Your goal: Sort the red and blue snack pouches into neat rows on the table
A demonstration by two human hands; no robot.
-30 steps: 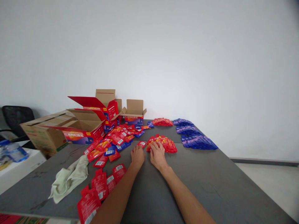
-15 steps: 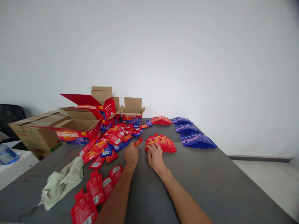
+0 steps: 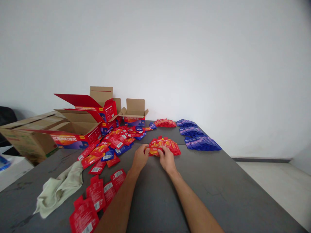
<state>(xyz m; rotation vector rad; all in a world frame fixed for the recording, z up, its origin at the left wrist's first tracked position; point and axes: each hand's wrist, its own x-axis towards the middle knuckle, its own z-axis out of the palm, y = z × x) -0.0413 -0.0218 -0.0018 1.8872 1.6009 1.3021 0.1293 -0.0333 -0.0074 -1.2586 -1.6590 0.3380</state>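
Cartons [image 3: 73, 129], opened with flaps up, stand at the far left of the grey table [image 3: 230, 194], and a crumpled pale cloth [image 3: 59, 189] lies near the front edge. A loose scatter of red and blue sachets [image 3: 114, 142] runs from the cartons toward the front, unsorted by the look of it; a further group of red sachets [image 3: 97, 197] lies beside the left forearm.

At centre, the left hand [image 3: 139, 159] pinches one red sachet [image 3: 152, 150] at the near edge of the fanned red pile [image 3: 165, 146]. The right hand [image 3: 168, 159] rests on that pile, fingers curled over its front edge, gripping lightly.

Further right, two rows of blue sachets [image 3: 199, 137] lie neatly ordered, well apart from the hands, with a small red stack [image 3: 165, 123] behind. Judged from this, sorting is roughly half complete. Nothing obstructs the hands.
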